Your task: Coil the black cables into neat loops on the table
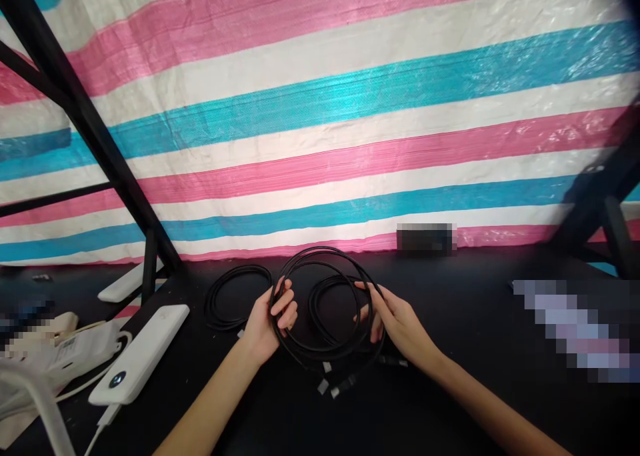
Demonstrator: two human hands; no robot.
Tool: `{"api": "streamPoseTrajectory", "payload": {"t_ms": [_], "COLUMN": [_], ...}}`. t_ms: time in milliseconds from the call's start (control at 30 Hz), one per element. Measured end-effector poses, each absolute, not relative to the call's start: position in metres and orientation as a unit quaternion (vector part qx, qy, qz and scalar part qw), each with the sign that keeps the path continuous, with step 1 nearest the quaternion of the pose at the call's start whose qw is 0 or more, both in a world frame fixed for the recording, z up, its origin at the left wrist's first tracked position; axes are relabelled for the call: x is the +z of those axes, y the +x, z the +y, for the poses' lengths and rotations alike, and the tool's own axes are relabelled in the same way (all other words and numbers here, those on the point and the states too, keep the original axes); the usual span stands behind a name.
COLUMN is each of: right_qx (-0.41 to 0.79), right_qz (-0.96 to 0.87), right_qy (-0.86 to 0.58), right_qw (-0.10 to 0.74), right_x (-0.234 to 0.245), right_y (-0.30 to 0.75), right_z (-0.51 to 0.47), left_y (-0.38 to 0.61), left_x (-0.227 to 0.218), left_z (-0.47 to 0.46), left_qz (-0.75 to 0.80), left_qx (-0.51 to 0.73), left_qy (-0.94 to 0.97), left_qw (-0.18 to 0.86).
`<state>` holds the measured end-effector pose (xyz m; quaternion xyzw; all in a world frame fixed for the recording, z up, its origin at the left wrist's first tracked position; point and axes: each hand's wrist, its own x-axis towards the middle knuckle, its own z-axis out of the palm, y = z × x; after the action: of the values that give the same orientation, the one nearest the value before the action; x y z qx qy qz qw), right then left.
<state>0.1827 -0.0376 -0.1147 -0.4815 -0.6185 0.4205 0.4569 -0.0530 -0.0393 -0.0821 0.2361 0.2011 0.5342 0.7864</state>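
Between my two hands a coiled black cable (320,248) is held up in loose loops above the dark table. My left hand (270,319) has its fingers wrapped round the coil's left side. On the right side, my right hand (393,316) pinches the loops between thumb and fingers. Pale-tipped connectors (343,387) hang below the coil. A second coiled black cable (235,269) lies on the table left of my left hand. Another black coil (315,306) rests behind the held loops, partly hidden by them and by my right hand.
A white power bank (145,353) with a plugged-in cable lies at the left, near a white power strip (83,349). Another white slab (127,281) sits behind a black metal frame leg (100,143). A striped plastic sheet (320,109) hangs behind the black table (450,403).
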Motion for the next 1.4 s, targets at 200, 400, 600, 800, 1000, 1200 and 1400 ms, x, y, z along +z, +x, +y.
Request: {"api": "streamPoseTrajectory", "payload": {"t_ms": [200,400,600,800,1000,1200,1400], "right_qx": [0.472,0.515,0.553,0.446,0.440,0.440,0.364], "right_qz": [-0.585,-0.537,-0.491,-0.562,-0.562,-0.587,-0.633], "right_qy": [-0.454,-0.440,-0.441,-0.497,-0.494,-0.483,-0.515], "right_qw": [0.479,0.502,0.509,0.487,0.497,0.478,0.449], "right_x": [-0.113,-0.108,-0.108,-0.110,-0.108,-0.106,-0.111], "right_y": [0.180,0.179,0.178,0.185,0.187,0.182,0.182], "right_z": [-0.039,-0.040,-0.040,-0.038,-0.039,-0.045,-0.045], "left_y": [-0.059,-0.056,-0.057,-0.046,-0.039,-0.042,-0.039], "left_x": [-0.081,-0.081,-0.084,-0.106,-0.114,-0.105,-0.108], "left_z": [-0.032,-0.032,-0.032,-0.032,-0.034,-0.035,-0.037], "left_qz": [0.391,0.448,0.446,0.454,0.418,0.375,0.377], "left_qx": [0.583,0.580,0.526,0.495,0.483,0.500,0.495], "left_qy": [0.409,0.418,0.413,0.449,0.418,0.385,0.391], "left_qw": [0.584,0.538,0.595,0.590,0.646,0.679,0.678]}}
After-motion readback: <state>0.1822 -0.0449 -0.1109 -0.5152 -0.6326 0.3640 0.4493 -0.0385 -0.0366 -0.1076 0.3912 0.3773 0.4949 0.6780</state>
